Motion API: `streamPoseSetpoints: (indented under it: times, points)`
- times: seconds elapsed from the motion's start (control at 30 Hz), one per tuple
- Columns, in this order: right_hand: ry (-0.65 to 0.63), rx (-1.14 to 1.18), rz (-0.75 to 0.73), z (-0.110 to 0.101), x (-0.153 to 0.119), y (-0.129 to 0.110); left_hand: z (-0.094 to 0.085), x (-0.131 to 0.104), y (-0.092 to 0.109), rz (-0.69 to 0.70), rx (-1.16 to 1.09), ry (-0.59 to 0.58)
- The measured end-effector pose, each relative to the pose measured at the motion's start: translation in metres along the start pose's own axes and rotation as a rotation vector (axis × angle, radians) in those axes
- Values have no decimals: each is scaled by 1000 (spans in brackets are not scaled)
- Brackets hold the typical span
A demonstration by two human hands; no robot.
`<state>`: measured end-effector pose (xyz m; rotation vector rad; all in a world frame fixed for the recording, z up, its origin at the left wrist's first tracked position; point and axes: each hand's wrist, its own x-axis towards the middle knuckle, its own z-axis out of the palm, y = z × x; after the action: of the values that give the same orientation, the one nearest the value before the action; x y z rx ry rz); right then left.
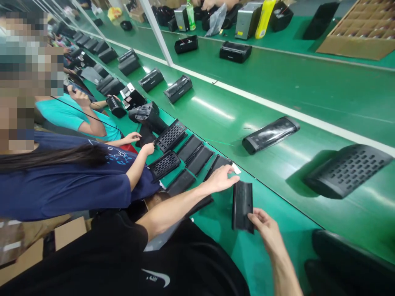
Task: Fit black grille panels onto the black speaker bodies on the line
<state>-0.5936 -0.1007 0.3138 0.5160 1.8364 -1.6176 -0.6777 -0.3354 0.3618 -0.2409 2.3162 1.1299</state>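
My right hand (264, 225) pinches the lower right edge of a black rectangular panel (242, 205), tilted over the green bench (277, 205). Just above the panel's top end is my left hand (222, 178), its thumb and fingers apart with nothing visible between them; a small white piece (236, 168) lies right beside its fingertips. Several flat black panels (200, 160) lie in rows to the left of my left hand, one of them partly under it. Two black perforated covers (165, 164) rest farther left, near a co-worker's hands.
Black speaker-like housings (270, 135) stand on the green conveyor (216, 102) beyond the bench, one perforated housing (348, 170) at the right. A co-worker in a blue shirt (101, 181) sits close on the left. Dark rounded objects (348, 255) are at the lower right.
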Motion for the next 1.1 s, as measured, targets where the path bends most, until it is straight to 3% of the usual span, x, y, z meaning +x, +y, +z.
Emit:
streamPoseSetpoints:
  times: [0.03,0.13,0.17,0.23,0.33,0.5,0.7,0.9,1.1]
  points:
    - [-85,8,18,-12,-13,-6,-1,-2,-2,-50,-166,-118]
    - [-271,-11,85,-37,-49,-21,4,-11,-8,-189,-554,-614]
    - [-311,-26,100,-42,-58,-24,8,-17,-9,-210,-625,-733]
    - [-362,-49,125,-46,-74,-24,16,-30,-11,-226,-702,-839]
    - [-251,-9,159,-47,-95,-11,25,-51,-13,-216,-801,-814]
    - [184,358,178,-32,-137,29,27,-74,-17,-203,-954,-682]
    - [290,649,240,-6,-164,46,39,-85,-18,-181,-975,-607]
    - [419,466,156,-7,-168,49,33,-100,-8,-133,-939,-587]
    - [521,215,107,-2,-183,39,14,-114,-4,104,-759,-590]
